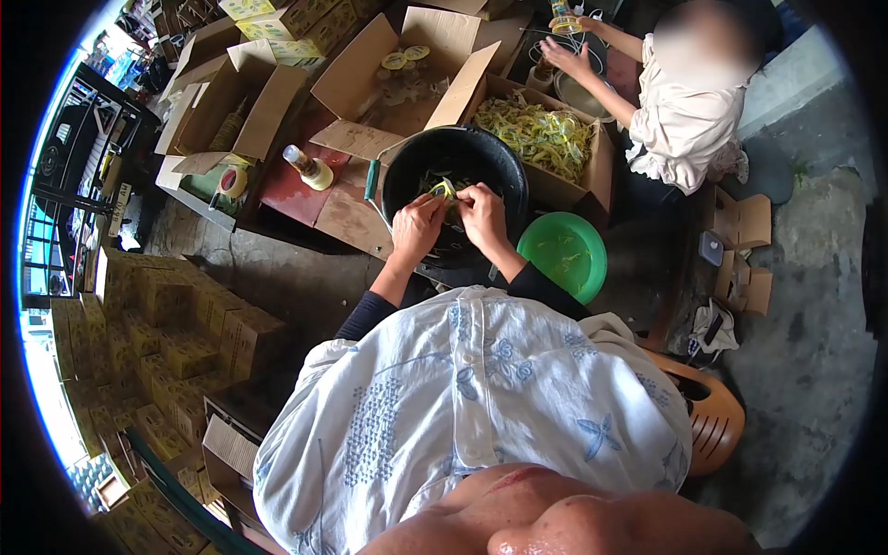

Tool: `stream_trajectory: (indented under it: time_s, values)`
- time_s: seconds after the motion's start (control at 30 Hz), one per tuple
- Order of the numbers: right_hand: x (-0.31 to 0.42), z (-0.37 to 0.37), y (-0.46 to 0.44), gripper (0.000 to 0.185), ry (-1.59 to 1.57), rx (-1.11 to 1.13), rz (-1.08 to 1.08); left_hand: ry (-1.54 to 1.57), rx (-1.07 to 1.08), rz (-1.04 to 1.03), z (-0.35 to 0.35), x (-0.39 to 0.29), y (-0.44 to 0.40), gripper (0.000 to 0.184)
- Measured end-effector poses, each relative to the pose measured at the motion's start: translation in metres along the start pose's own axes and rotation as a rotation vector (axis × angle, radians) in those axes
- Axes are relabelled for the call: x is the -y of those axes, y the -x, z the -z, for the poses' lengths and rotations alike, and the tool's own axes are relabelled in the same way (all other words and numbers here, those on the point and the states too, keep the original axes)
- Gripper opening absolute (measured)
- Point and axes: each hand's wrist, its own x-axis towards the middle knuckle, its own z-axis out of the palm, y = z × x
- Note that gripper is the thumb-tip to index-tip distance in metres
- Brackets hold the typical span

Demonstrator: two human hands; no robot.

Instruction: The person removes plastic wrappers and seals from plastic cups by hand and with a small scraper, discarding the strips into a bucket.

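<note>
Over a large black bucket (400,176) with a green handle grip, my left hand (419,225) and my right hand (483,215) come close together. Between their pinched fingers is a small yellow-green strip (444,190), held from both sides. Small pale pieces lie inside the dark bucket, partly hidden by my hands. Right beside the bucket sits a round green basin (598,264) with a few yellow bits in it. Behind that, a cardboard box (599,171) is filled with a heap of yellow-green strips (536,131).
An open cardboard box (453,42) with round yellow-labelled items stands beyond the bucket. A bottle (314,173) is on the reddish tabletop (285,196). At the upper right sits another person (684,111), hands raised. Stacked cartons (185,324) fill the left; an orange chair (717,416) is behind me.
</note>
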Motion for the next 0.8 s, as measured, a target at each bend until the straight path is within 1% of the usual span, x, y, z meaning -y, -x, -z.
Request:
stream_trajectory:
  time_s: [0.03, 0.07, 0.13, 0.17, 0.2, 0.27, 0.3, 0.37, 0.4, 0.47, 0.5, 0.53, 0.6, 0.73, 0.8]
  values:
    - [-0.005, -0.001, -0.004, 0.013, -0.159, 0.013, -0.056, -0.002, -0.001, -0.003, 0.001, -0.001, -0.001, 0.016]
    - [-0.012, 0.002, -0.006, 0.012, -0.348, 0.047, -0.166, 0.008, 0.010, 0.017, 0.003, -0.003, -0.003, 0.016]
    - [-0.021, 0.011, -0.011, 0.010, -0.631, 0.141, -0.484, 0.015, 0.023, 0.034, 0.004, -0.004, -0.004, 0.016]
    - [-0.028, 0.018, -0.012, 0.014, -0.678, 0.184, -0.511, 0.033, 0.019, 0.008, 0.004, -0.005, -0.003, 0.016]
    - [-0.032, 0.023, -0.013, 0.018, -0.586, 0.158, -0.476, 0.051, 0.015, -0.019, 0.003, -0.006, -0.003, 0.015]
    - [-0.019, 0.035, -0.013, 0.020, -0.620, 0.078, -0.472, 0.073, 0.014, -0.033, 0.004, -0.008, -0.004, 0.015]
    - [-0.020, 0.036, -0.011, 0.020, -0.622, 0.072, -0.475, 0.095, 0.009, -0.045, 0.005, -0.009, -0.004, 0.015]
    - [-0.024, 0.037, -0.010, 0.016, -0.499, 0.084, -0.370, 0.115, 0.011, -0.064, 0.002, -0.006, -0.003, 0.015]
    - [-0.026, 0.036, -0.009, 0.016, -0.502, 0.078, -0.370, 0.135, 0.006, -0.079, 0.000, -0.004, -0.003, 0.016]
    - [-0.023, 0.035, -0.008, 0.012, -0.475, 0.122, -0.230, 0.122, 0.012, -0.090, -0.001, -0.004, -0.002, 0.016]
    - [-0.023, 0.036, -0.007, 0.011, -0.403, 0.140, -0.229, 0.110, 0.015, -0.096, -0.001, -0.003, -0.002, 0.016]
    - [-0.023, 0.035, -0.006, 0.011, -0.406, 0.139, -0.230, 0.107, 0.017, -0.096, -0.001, -0.003, -0.001, 0.016]
    - [-0.025, 0.035, -0.007, 0.015, -0.349, 0.181, -0.193, 0.095, 0.032, -0.108, -0.002, -0.003, -0.001, 0.018]
    - [-0.014, 0.040, -0.007, 0.017, -0.376, 0.215, -0.195, 0.073, 0.033, -0.099, 0.000, -0.006, 0.000, 0.019]
    - [-0.013, 0.039, -0.007, 0.018, -0.319, 0.191, -0.198, 0.073, 0.063, -0.113, 0.000, -0.005, 0.000, 0.022]
